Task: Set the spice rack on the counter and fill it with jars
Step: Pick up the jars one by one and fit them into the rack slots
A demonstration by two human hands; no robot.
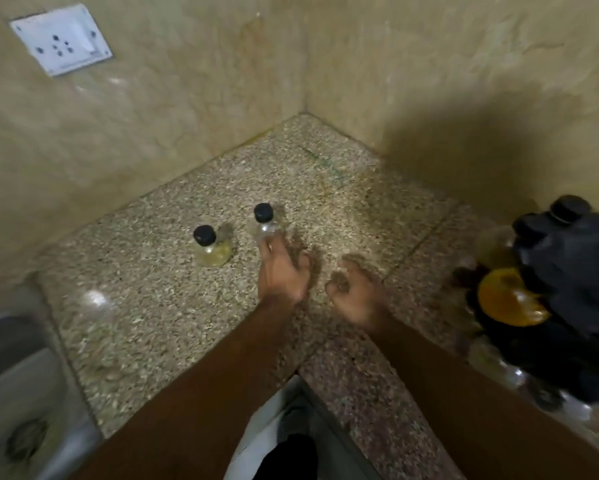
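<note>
Two small clear glass jars with black caps stand on the speckled stone counter (152, 306), near its corner. The left jar (209, 247) holds a little yellowish content. The right jar (265, 221) looks nearly clear. My left hand (282, 271) reaches toward the right jar with its fingers spread, one fingertip touching the jar's base. My right hand (356, 296) hovers just right of the left one, blurred, with its fingers curled and nothing in them. The dark spice rack (582, 268) sits at the right edge of the counter and holds several black-capped jars, one with orange content (509, 299).
Beige tiled walls meet in a corner behind the counter. A white wall socket (60, 39) is at the upper left. A steel sink (17, 393) lies at the lower left. The counter's front edge runs just below my forearms.
</note>
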